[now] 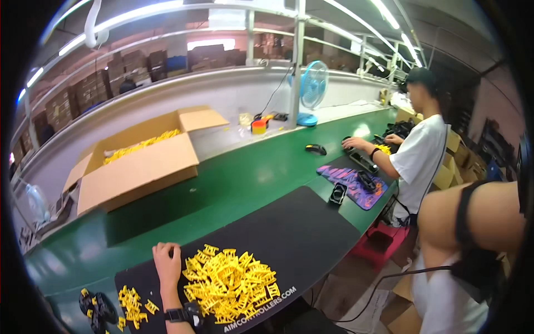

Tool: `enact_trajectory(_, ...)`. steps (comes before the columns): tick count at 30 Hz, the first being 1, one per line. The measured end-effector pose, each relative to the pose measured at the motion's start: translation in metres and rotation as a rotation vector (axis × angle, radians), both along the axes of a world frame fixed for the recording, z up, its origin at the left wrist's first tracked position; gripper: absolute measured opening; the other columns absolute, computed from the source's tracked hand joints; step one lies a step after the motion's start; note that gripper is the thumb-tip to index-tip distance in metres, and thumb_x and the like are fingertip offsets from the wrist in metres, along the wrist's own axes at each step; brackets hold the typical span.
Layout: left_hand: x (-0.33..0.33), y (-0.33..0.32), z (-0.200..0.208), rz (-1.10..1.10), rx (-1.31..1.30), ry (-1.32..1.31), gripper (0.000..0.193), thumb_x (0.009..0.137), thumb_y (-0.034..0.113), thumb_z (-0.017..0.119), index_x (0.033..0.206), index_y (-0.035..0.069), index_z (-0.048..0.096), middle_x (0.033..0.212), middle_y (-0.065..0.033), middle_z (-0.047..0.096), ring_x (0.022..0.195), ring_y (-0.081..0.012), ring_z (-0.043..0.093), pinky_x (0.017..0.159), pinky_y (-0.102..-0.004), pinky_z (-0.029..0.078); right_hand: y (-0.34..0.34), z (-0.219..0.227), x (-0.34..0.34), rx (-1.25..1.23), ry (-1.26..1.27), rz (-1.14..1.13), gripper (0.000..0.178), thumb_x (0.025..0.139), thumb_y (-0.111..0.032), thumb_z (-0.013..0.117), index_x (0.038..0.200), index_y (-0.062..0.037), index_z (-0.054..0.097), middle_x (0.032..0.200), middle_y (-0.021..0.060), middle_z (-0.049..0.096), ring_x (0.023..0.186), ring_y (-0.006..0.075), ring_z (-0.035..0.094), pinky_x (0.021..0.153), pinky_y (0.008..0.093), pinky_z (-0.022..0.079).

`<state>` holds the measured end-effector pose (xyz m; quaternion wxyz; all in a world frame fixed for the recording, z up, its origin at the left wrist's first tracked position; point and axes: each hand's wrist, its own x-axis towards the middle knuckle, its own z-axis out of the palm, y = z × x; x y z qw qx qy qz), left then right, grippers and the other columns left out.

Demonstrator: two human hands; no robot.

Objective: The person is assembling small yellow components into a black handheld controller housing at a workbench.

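Note:
My left hand (166, 257) lies palm down at the far edge of the black desk mat (311, 222). Its thumb stands apart from the fingers, and I see nothing held. A dark band with a small black device (189, 315) is round this wrist. Just to the right is a big heap of small yellow plastic parts (231, 284). A smaller pile of yellow parts (131, 306) lies left of the forearm, beside several black molded pieces (97, 312). My right hand does not show.
A cardboard box (139, 186) with yellow parts stands at the back left of the green table (233, 192). Right are a mouse (316, 149), a patterned mat (356, 186), a seated co-worker (423, 145) and a close bent arm (473, 217), whose I cannot tell. A blue fan (314, 86) stands behind.

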<state>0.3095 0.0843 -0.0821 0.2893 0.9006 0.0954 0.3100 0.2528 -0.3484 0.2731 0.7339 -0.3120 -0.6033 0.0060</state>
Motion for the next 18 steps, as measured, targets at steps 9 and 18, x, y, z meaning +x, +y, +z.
enact_trajectory(9,-0.006,-0.024,0.013,-0.051,-0.063,-0.007,0.012,0.087,0.010,0.064,0.084,0.000,0.071,0.090,-0.0114,0.061,0.096,-0.0302,0.054,0.089,-0.0404,0.044,-0.020,-0.047,0.045,-0.117,0.017,-0.153,0.050,0.105,-0.045,0.044,0.125,-0.0001,0.053,0.120,0.0221,0.058,0.118,0.0351,0.056,0.098,0.0488,0.047)
enact_trajectory(18,-0.008,-0.031,0.027,-0.038,-0.088,-0.026,0.015,0.087,0.007,0.058,0.085,-0.001,0.071,0.088,-0.0125,0.062,0.094,-0.0294,0.053,0.088,-0.0380,0.043,-0.103,-0.232,0.337,-1.109,-0.159,-1.642,0.040,0.086,-0.015,0.069,0.119,0.0055,0.061,0.107,0.0217,0.071,0.104,0.0321,0.070,0.093,0.0397,0.055)
